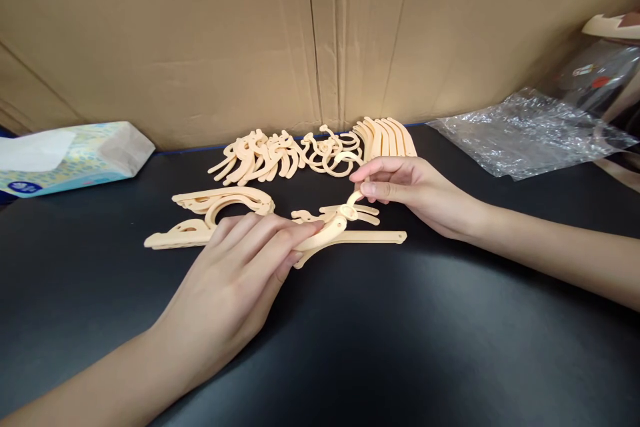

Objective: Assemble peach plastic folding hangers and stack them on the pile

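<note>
My left hand (245,267) pinches a curved, cream plastic hanger arm (327,233) between thumb and fingers. In the fingertips of my right hand (405,187) is the curved end of a cream hanger hook (356,198). The hook's round base (349,213) meets the far end of the arm; whether they are joined I cannot tell. Just below lies a long flat cream hanger bar (375,237) on the table, with a few smaller curved pieces (367,213) behind it. Folded hanger pieces (225,200) lie to the left, partly hidden by my left hand.
Along the back of the black table (400,347) lie a pile of curved arms (255,157), several hooks (333,150) and a row of long arms (385,137). A tissue pack (80,157) is at left, crumpled clear plastic (530,133) at right. Cardboard (225,40) stands behind.
</note>
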`<state>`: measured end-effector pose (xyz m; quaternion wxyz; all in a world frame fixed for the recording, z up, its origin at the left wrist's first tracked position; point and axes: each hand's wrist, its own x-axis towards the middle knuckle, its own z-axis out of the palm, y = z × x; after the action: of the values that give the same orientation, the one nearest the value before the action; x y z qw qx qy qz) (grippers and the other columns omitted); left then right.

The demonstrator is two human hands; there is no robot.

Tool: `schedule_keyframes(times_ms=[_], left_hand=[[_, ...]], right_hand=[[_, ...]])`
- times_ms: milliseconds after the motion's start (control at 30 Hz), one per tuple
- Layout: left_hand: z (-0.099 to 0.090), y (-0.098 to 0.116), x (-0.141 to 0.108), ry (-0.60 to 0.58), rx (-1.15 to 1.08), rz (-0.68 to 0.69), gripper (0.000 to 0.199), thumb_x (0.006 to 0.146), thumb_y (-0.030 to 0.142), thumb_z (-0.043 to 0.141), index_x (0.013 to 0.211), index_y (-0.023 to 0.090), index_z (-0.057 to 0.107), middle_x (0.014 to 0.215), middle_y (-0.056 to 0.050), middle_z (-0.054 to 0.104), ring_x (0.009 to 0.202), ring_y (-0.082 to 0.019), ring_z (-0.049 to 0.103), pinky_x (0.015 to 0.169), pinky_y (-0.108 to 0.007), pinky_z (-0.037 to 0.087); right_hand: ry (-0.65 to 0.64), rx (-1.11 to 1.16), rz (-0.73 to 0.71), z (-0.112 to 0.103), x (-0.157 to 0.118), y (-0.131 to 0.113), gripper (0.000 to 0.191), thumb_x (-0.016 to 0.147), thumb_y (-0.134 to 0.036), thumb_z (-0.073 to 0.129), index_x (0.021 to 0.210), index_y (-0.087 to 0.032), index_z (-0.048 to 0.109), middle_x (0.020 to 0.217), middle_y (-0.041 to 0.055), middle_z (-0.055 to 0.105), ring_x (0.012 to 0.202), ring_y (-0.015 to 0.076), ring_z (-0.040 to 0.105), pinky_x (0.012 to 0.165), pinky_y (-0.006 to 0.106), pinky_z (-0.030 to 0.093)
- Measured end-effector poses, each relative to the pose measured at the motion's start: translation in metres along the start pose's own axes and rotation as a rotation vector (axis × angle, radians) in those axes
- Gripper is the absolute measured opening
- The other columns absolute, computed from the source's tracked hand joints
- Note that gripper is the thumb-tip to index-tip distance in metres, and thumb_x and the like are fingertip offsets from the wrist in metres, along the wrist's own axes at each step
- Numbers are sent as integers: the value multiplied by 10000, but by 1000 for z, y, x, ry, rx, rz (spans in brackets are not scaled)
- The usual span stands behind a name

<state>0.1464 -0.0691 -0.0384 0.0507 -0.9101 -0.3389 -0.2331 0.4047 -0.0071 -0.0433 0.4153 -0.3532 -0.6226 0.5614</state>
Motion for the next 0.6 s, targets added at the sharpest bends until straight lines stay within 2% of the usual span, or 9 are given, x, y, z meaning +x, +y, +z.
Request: schedule_keyframes(times_ms=[600], left_hand=[[-1,1,2,7,-2,41,276,1000,82,418,1247,165,509,1059,-43,635,965,-179,548,860,-320,380]], right_hand=[[-162,39,31,-5,2,-1,139,806,-289,771,934,-236,762,817,-33,724,731,73,646,771,242,501]])
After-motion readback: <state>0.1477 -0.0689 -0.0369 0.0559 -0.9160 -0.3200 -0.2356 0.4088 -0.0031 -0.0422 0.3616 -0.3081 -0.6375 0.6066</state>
